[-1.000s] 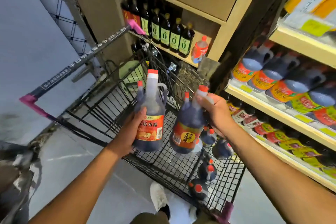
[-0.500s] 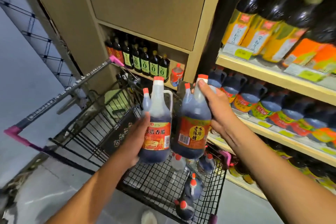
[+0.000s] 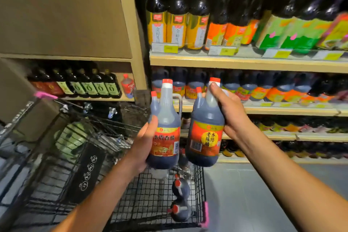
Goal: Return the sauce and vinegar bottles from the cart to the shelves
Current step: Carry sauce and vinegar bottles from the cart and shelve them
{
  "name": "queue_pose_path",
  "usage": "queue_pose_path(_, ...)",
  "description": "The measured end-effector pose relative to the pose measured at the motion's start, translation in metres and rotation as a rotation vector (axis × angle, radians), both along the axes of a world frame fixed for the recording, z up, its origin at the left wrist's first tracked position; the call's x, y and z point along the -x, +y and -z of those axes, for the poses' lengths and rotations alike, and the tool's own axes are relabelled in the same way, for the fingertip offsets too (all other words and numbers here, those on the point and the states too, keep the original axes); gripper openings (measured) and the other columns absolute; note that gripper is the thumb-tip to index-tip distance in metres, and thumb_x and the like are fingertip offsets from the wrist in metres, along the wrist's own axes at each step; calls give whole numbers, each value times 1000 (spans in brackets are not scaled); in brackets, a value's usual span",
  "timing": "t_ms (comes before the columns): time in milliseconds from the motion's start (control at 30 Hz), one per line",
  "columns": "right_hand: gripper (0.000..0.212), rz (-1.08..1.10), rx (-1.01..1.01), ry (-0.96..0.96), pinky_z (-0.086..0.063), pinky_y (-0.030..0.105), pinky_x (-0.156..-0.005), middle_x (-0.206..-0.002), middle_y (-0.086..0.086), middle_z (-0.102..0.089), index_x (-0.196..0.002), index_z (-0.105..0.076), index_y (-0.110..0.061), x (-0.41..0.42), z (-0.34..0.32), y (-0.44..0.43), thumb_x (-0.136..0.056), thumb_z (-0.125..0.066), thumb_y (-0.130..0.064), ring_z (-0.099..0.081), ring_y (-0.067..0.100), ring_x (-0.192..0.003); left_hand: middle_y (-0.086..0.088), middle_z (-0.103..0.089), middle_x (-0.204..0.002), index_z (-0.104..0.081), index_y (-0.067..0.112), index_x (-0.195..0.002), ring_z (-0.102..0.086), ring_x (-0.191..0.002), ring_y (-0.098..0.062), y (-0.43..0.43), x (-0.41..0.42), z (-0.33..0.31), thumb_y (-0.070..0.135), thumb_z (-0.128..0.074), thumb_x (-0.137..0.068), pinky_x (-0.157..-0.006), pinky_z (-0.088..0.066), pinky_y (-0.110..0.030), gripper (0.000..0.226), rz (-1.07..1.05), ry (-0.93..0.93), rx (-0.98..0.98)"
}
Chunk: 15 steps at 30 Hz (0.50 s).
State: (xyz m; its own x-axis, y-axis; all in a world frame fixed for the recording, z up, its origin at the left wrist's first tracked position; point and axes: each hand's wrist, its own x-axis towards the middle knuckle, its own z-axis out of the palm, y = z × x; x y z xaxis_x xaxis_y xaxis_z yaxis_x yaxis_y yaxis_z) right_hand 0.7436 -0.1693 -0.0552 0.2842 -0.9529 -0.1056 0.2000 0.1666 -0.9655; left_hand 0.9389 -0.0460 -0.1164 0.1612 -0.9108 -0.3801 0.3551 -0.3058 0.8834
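Both bottles have come up off the cart toward the shelves since a second ago, and my view swung up with them. Left hand [image 3: 145, 143] is wrapped round the body of the red-label vinegar bottle [image 3: 165, 137], fingers curled on the label. Right hand [image 3: 228, 111] grips the second vinegar bottle [image 3: 205, 137] by the neck, just under the cap. The two hang side by side; can't tell if they touch. Each has a small bottle strapped on. Both are in the air, short of the jug shelf [image 3: 273, 110] just beyond my right hand.

Status: neither of this pair is shelved yet. Below my hands, at least two dark bottles [image 3: 180, 187] lie on the cart mesh [image 3: 146, 203]. My read: mid-task, carrying now, placing next, more trips after.
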Motion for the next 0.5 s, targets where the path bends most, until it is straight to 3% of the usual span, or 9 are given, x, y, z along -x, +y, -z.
queue_pose_path(133, 29, 216, 20, 14, -52, 32, -69, -78, 9, -69, -70, -68, -20, 65, -8, 10, -96, -66, -33, -65, 21, -71, -23, -71, -118, -59, 13, -133, -70, -106, -42, -27, 42, 2, 72, -62, -82, -95, -55, -57, 78, 183, 37, 54)
queue_pose_path(267, 24, 418, 11, 25, -54, 31, -65, -74, 5, -70, -79, -67, -14, 139, -16, 29, -95, -67, -31, -67, 19, -67, -15, -76, -110, -59, 14, -132, -75, -89, -28, -54, 102, -2, 63, -56, -82, -85, -60, -45, 70, 303, 21, 71)
queue_pose_path(367, 27, 544, 19, 43, -54, 28, -60, -72, 3, -71, -73, -71, -18, 196, -23, 51, -96, -65, -30, -68, 17, -64, -12, -75, -115, -57, 20, -136, -73, -100, -31, -66, 156, -5, 76, -63, -74, -94, -56, -51, 83, 442, 6, 77)
queue_pose_path(500, 28, 728, 11, 108, -55, 34, -63, -76, 8, -72, -71, -73, -18, 274, -27, 84, -93, -69, -34, -68, 22, -67, -13, -73, -119, -54, 23, -136, -71, -106, -32, -68, 234, -13, 62, -50, -84, -96, -55, -50, 64, 608, 31, 126)
